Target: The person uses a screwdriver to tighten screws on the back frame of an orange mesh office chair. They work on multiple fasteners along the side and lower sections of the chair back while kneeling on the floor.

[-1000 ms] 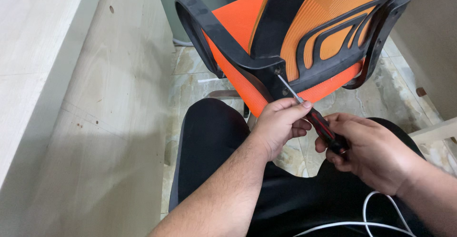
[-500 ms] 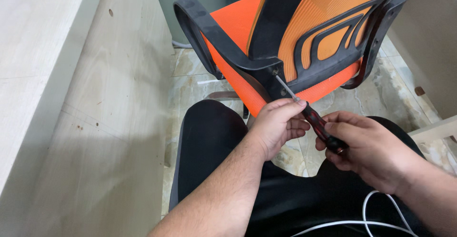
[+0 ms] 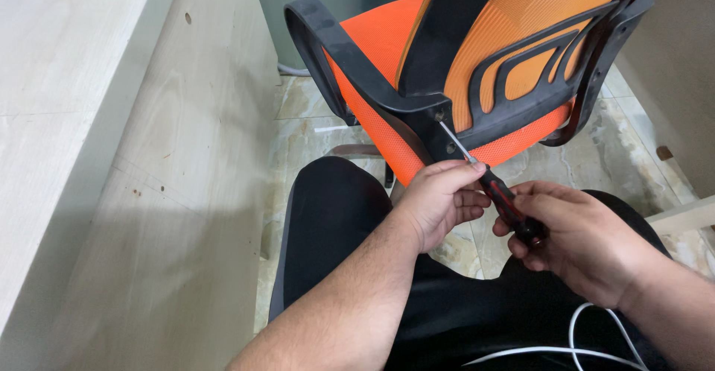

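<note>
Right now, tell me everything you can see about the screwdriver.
The screwdriver has a thin silver metal shaft and a red and black handle. It slants up and left, its tip at a screw hole in the black plastic chair frame. The left hand pinches the shaft's base; the right hand grips the handle end.

Orange chair (image 3: 514, 51): backrest top and right side running off the top edge; base and wheels lying hidden behind the seat and the person's legs. Screwdriver (image 3: 500, 192): handle end sitting buried inside the right hand (image 3: 577, 241); tip too small to tell whether it is seating in a screw. White cable (image 3: 588, 334): running off the near edge.
</note>
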